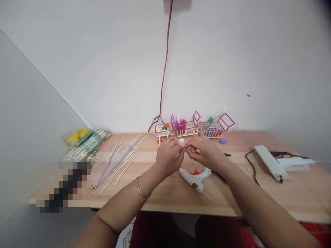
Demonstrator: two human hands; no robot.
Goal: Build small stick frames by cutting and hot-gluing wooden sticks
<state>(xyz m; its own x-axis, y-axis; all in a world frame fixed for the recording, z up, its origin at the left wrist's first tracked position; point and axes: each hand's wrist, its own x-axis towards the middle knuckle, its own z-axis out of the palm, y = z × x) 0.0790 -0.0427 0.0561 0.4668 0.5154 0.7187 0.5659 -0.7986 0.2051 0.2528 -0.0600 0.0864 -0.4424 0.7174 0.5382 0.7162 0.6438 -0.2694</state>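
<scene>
My left hand [169,156] and my right hand [203,151] meet above the middle of the table, fingertips pinched close together. Something small and pale shows between them, too small to name. A gold bangle [139,187] circles my left wrist. Just below the hands lies a white glue gun [193,179] with a red trigger. Behind them stand small stick baskets with pink rims: the left basket [156,131] holds coloured pieces, the middle basket [191,131] bears a pink cup [180,124], and the right basket [226,121] contains blue and red items.
Loose wooden sticks [126,165] and clear plastic strips lie at left, near packaged sticks [89,144] and a yellow packet [80,136]. A white power strip [271,163] with black cables lies at right. A blue lid [223,141] and a white cap [181,141] sit near the baskets.
</scene>
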